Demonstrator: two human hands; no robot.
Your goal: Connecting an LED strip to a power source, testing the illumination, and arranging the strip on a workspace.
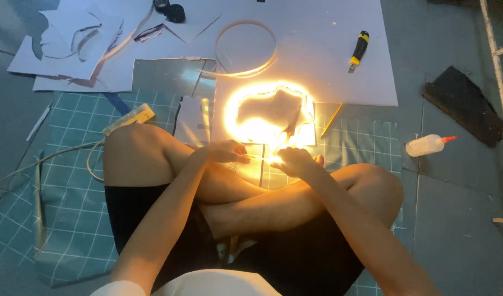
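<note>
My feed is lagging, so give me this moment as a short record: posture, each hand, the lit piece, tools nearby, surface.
posture: seated cross-legged on floor
left hand: pinching glowing LED strip end
right hand: gripping the same strip end, fingers closed
lit piece: cloud-shaped foam board cutout ringed by the strip
tools: utility knife, glue bottle, pencil
surface: green cutting mat, white foam board sheet

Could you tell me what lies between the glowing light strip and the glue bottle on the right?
In the head view, only a pencil lies between light strip and glue bottle.
</note>
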